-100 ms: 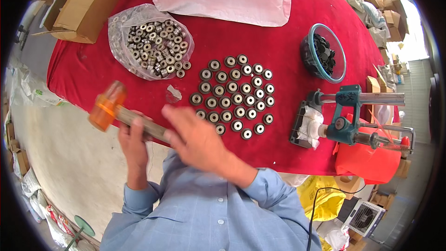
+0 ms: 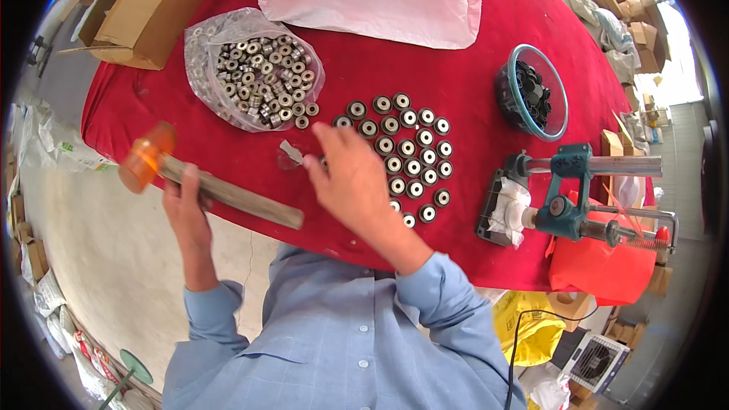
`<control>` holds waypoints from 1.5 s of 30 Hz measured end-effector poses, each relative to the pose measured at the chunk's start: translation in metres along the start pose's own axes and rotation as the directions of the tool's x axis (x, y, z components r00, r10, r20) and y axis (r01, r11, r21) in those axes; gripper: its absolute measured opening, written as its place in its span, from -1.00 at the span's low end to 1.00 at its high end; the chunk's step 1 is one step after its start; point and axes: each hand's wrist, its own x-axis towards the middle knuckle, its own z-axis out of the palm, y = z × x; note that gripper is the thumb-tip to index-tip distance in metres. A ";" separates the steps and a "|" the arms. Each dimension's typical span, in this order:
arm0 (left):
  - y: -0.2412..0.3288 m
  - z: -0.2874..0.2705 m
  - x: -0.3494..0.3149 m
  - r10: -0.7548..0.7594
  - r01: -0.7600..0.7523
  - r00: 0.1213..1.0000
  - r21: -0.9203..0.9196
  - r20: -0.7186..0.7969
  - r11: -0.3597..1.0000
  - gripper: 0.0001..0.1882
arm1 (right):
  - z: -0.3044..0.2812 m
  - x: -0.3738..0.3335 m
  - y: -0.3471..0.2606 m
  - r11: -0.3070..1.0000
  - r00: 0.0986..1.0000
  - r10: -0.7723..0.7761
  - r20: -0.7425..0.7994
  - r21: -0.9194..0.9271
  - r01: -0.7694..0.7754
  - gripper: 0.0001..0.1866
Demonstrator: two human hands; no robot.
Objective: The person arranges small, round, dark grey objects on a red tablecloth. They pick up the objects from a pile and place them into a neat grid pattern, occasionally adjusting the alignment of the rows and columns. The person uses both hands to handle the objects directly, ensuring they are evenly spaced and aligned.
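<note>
Mallet (image 2: pixel 228 192) in curled left grip (image 2: pixel 187 209) — right grip (image 2: pixel 351 178) spread over red tablecloth (image 2: pixel 471 99), pale floor (image 2: pixel 125 239) alongside.

An orange-headed mallet (image 2: pixel 220 189) slants in the left hand (image 2: pixel 188 209), wooden handle (image 2: pixel 258 203) rightward.

An open lane across the red worktop (image 2: pixel 474 99) is offered between the black-rimmed bearings (image 2: pixel 408 144) and the clear bowl (image 2: pixel 560 93). On the bowl's near side, passage is blocked by the hand press (image 2: pixel 558 209). The bearings' left side is partly covered by the right hand (image 2: pixel 353 178), and the near-left edge is crossed by the wooden-handled mallet (image 2: pixel 243 197).
</note>
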 end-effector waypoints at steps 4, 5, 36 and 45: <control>0.019 -0.040 0.077 0.009 -0.007 1.000 0.072 -0.016 0.997 -0.64 | 0.019 0.043 0.015 0.968 0.998 0.005 0.065 -0.249 0.012 -0.53; 0.023 -0.044 0.094 -0.010 0.010 1.000 0.076 -0.005 0.997 -0.63 | 0.025 0.050 0.017 0.954 0.996 0.017 0.087 -0.298 0.010 -0.50; -0.001 0.070 0.038 0.425 -0.751 0.659 0.523 0.620 0.403 -0.70 | 0.021 0.113 0.029 0.965 0.979 0.204 -0.015 -0.163 -0.204 -0.64; 0.049 0.072 0.057 0.441 -0.502 0.845 0.165 0.303 0.849 -0.92 | 0.006 0.163 0.017 0.975 0.982 0.178 -0.056 0.142 -0.169 -0.72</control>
